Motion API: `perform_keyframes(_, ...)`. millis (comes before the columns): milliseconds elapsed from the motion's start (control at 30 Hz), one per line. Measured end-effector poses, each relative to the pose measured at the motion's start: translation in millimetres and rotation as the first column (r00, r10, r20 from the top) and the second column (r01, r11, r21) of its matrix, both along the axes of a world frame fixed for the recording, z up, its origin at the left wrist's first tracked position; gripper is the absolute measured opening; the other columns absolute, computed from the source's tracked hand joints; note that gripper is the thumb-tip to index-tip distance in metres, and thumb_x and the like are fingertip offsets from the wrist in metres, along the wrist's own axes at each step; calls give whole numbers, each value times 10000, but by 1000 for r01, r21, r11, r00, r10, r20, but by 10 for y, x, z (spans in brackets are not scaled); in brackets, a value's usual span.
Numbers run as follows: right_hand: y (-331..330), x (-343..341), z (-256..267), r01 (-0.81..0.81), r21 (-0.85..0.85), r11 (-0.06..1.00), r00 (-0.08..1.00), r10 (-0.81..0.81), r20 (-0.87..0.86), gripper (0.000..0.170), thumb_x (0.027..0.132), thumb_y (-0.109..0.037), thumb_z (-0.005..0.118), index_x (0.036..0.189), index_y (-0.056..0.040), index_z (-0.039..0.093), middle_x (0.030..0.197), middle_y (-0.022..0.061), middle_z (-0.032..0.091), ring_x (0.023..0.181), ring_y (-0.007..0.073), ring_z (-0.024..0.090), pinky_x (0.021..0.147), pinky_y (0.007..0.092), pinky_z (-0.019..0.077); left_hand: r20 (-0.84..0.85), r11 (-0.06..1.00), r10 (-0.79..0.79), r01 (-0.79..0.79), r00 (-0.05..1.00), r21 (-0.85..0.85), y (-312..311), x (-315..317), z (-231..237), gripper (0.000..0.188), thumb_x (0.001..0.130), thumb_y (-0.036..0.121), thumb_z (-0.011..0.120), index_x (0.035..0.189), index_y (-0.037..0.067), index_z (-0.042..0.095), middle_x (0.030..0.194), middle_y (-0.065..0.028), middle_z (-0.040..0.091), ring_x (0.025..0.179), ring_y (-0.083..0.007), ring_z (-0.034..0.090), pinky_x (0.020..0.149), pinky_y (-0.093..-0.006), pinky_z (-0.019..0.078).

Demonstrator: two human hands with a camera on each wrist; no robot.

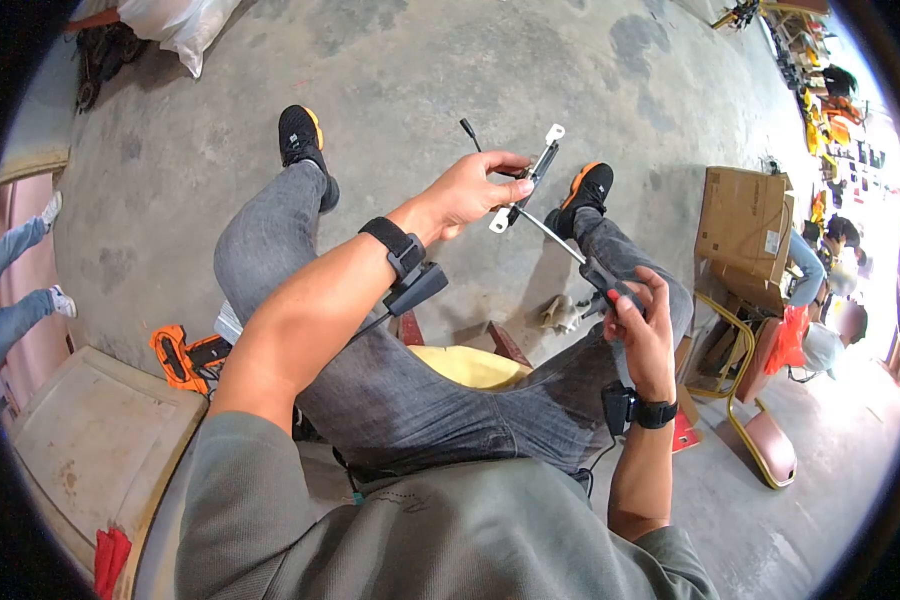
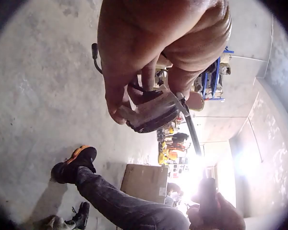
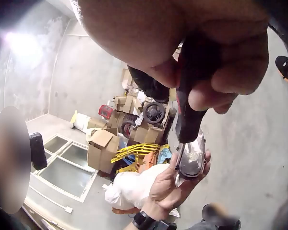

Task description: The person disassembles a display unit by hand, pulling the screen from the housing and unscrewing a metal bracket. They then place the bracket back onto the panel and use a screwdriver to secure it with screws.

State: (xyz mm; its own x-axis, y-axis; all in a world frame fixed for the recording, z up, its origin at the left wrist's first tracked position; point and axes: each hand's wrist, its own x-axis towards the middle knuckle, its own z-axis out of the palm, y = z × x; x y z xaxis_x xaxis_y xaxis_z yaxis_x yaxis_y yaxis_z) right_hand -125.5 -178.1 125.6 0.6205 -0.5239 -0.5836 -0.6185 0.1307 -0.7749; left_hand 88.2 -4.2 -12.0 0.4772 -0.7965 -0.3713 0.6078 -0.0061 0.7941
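Observation:
My left hand (image 1: 470,192) pinches a small dark part with a clear face and a metal bracket (image 1: 553,134), held above the floor between my knees. In the right wrist view the part (image 3: 192,155) shows its oval clear face, with the left fingers behind it. My right hand (image 1: 645,325) grips the dark handle of a screwdriver (image 1: 600,278); its metal shaft reaches to the part. Whether the tip sits in a screw is hidden. A thin cable with a black end (image 1: 467,127) sticks out past the left hand.
An orange tool (image 1: 178,358) lies on the left near a worn board (image 1: 100,440). At the right are a cardboard box (image 1: 742,225) and a chair with a yellow frame (image 1: 740,400). Another person's legs (image 1: 20,260) show at the far left. Grey gloves (image 1: 562,314) lie on the floor.

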Motion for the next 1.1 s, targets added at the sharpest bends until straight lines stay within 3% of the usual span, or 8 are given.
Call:
perform_keyframes(100, 21, -3, -48, -9, -194, 981, 991, 35, 130, 356, 994, -166, 546, 1299, -49, 406, 915, 62, 567, 656, 111, 549, 572, 257, 456, -9, 1000, 1, -1, 1000, 1, -5, 1, -21, 474, 934, 163, 678, 1341, -21, 520, 1146, -85, 614, 990, -133, 613, 872, -283, 493)
perform_keyframes(300, -139, 4, 32, -32, 113, 993, 995, 43, -95, 460, 935, -93, 609, 1328, -33, 378, 1081, 91, 529, 769, 131, 566, 656, 268, 500, 20, 1000, -6, 6, 1000, 3, 4, 4, -37, 460, 939, 162, 670, 1338, -14, 525, 1133, -73, 622, 978, -123, 615, 846, -277, 503)
perform_keyframes(400, 19, 19, 24, -97, -131, 987, 988, 111, 103, 398, 937, -67, 599, 1284, -12, 413, 1118, 98, 541, 774, 131, 566, 681, 272, 501, -34, 1000, 4, -4, 999, -10, -13, 11, -32, 458, 943, 174, 667, 1337, -11, 524, 1119, -71, 633, 973, -123, 629, 820, -268, 517)
perform_keyframes(567, -131, 1, -58, -121, -178, 976, 990, 132, 47, 383, 946, -85, 603, 1281, -18, 429, 1072, 83, 562, 748, 119, 566, 675, 266, 497, -34, 1000, -13, 13, 999, -20, 15, 6, -32, 460, 949, 190, 659, 1342, -1, 518, 1109, -63, 641, 980, -125, 631, 831, -268, 518)
perform_keyframes(633, -204, 30, -29, -35, 56, 998, 998, 38, -44, 365, 963, -135, 599, 1274, -21, 444, 1043, 79, 571, 731, 118, 569, 670, 265, 495, -17, 1000, -14, 14, 1000, 11, 13, 18, -28, 458, 953, 192, 654, 1345, -1, 514, 1104, -64, 640, 976, -124, 629, 831, -268, 518)
perform_keyframes(700, -155, 20, -1, -42, 94, 995, 996, 48, -70, 377, 973, -185, 595, 1280, -26, 447, 1069, 82, 559, 779, 130, 579, 678, 268, 499, -38, 1000, -16, 16, 999, -17, -8, 5, -33, 449, 957, 190, 649, 1340, -3, 516, 1114, -72, 636, 974, -123, 628, 831, -267, 519)
perform_keyframes(900, -138, 2, -98, -128, -129, 983, 988, 138, 72, 461, 888, -60, 666, 1290, -32, 443, 1155, 97, 522, 875, 134, 571, 734, 283, 513, -6, 1000, 0, 0, 1000, -6, -3, 14, -44, 423, 962, 181, 639, 1331, 5, 531, 1094, -61, 638, 958, -115, 621, 815, -268, 519)
perform_keyframes(1100, -117, 28, -41, -207, -210, 956, 973, 224, 62, 346, 891, -33, 643, 1208, -27, 505, 980, 36, 589, 802, 94, 572, 730, 247, 491, -53, 1000, -17, 17, 998, 1, 10, 20, -3, 449, 953, 181, 653, 1341, -3, 521, 1099, -68, 634, 975, -128, 626, 824, -276, 513)
